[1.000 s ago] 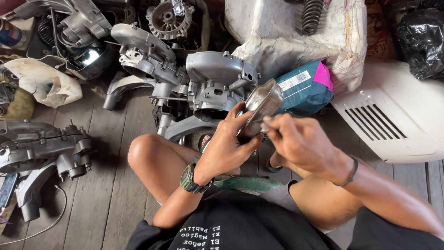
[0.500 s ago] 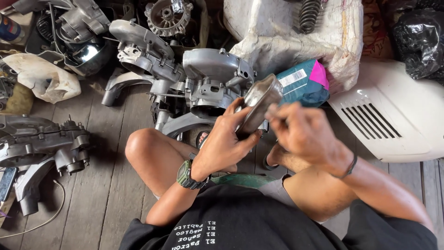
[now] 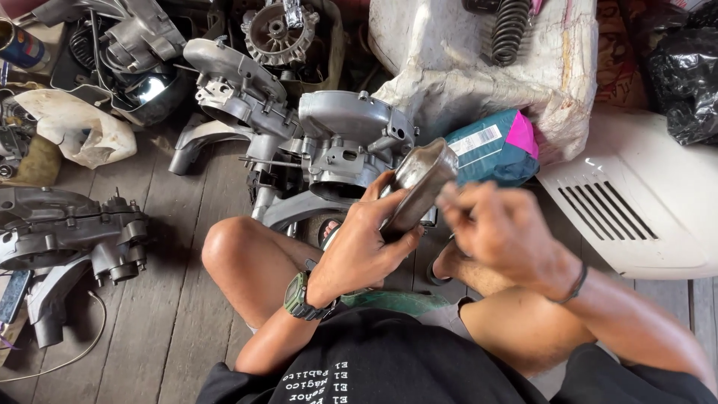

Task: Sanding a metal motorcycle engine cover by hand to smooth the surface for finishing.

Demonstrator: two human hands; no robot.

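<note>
The dull grey metal part (image 3: pixel 420 188) sits up off the floor, held in front of the person's knees, roughly over the middle of the plank floor (image 3: pixel 161 314). It looks like a stiff cast or pressed piece, tube-ish with a flared lip at the top end, so I'd guess fairly heavy for its size and not fragile, maybe a bit greasy and slippery. Best hold is probably around the narrower body, which is what's going on: the left hand (image 3: pixel 364 247) has its grip wrapped tight around the lower part, thumb over the front. The right hand (image 3: pixel 501 232) is just beside the upper end, fingers curled in close; it's blurry, so I can't tell if it's pinching something small or just touching the rim. Behind it sits a grey engine casing (image 3: pixel 344 146), a teal and pink packet (image 3: pixel 493 146), a white vented panel (image 3: pixel 636 206) toward the right edge, and another casing (image 3: pixel 67 232) at the left edge. Compared to a second ago, the part's tilted about the same, the right hand has shifted a little up.
</note>
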